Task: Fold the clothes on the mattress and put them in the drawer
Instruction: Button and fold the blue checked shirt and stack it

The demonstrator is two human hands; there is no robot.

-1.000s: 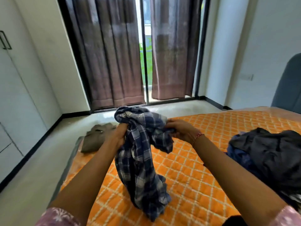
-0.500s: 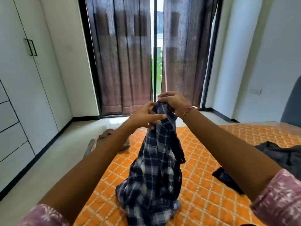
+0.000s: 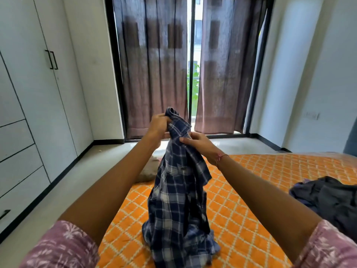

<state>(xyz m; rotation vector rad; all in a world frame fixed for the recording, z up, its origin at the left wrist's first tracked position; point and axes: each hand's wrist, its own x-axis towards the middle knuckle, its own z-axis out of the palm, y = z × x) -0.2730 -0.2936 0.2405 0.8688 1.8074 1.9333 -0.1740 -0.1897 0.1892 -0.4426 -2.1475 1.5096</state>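
I hold the plaid shirt [image 3: 177,192] up over the mattress [image 3: 270,182], its tail bunched on the quilt. My left hand [image 3: 157,126] grips the collar at twelve o'clock; my right hand [image 3: 199,141] pinches fabric just below, at four o'clock. I should work both grips outward to the shoulders, then shake it flat.
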